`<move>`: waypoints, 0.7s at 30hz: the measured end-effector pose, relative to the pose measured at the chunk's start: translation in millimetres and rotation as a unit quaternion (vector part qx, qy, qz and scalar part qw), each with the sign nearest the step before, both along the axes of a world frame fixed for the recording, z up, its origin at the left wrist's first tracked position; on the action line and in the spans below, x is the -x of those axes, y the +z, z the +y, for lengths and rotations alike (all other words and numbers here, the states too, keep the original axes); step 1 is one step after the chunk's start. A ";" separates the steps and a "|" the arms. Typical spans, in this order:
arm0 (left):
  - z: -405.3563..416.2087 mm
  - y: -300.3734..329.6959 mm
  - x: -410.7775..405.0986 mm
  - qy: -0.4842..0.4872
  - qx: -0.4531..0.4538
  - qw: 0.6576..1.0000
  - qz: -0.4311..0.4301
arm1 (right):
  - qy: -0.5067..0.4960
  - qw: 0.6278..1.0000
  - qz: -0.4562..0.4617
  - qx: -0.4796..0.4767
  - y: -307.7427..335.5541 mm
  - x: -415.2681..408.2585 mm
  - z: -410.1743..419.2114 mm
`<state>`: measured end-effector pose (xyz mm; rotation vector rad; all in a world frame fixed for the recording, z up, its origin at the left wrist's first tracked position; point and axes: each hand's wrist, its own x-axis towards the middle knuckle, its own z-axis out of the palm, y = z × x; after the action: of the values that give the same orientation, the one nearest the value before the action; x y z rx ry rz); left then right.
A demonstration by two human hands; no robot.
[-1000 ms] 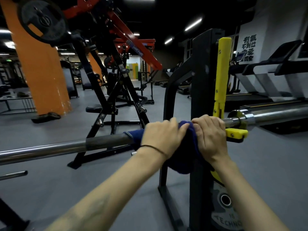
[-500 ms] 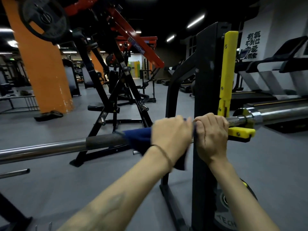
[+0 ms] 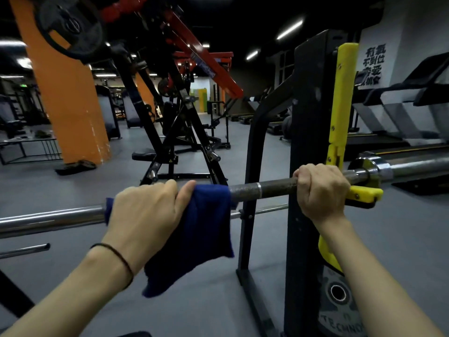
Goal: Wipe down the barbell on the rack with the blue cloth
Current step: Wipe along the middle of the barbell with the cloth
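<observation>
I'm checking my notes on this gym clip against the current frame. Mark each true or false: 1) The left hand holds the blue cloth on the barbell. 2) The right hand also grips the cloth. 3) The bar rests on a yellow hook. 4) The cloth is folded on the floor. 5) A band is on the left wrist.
1) True: the left hand grips the cloth wrapped over the barbell.
2) False: the right hand grips bare bar, apart from the cloth.
3) True: the bar sits on the yellow hook of the rack.
4) False: it drapes over the bar, hanging down.
5) True: a dark band circles the left wrist.
</observation>
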<state>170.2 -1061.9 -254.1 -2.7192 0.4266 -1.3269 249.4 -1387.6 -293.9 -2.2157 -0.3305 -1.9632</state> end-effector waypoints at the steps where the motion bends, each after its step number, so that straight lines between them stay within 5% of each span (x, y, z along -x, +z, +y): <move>1: -4.4 -2.5 -0.3 -0.007 0.028 1.000 -0.011 | -0.012 1.000 0.006 -0.003 3.3 -2.0 -1.1; 4: -47.3 -11.1 -1.9 -0.066 0.073 0.994 -0.056 | -0.023 0.995 0.094 0.016 16.5 0.3 -2.9; 8: -103.2 -20.5 -16.6 -0.040 -0.027 0.997 -0.053 | -0.032 0.979 0.200 0.036 27.4 6.1 -5.8; 16: -169.0 -8.4 -42.5 -0.075 -0.057 0.995 -0.028 | -0.022 0.987 0.160 -0.007 26.3 9.8 -2.9; 21: -124.5 -3.7 -26.6 -0.148 -0.014 0.989 0.021 | 0.009 0.982 0.185 -0.026 22.3 6.9 -6.4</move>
<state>196.8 -1186.4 -257.8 -2.7448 0.8741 -1.3126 242.5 -1394.0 -271.6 -2.4669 -0.2437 -1.4850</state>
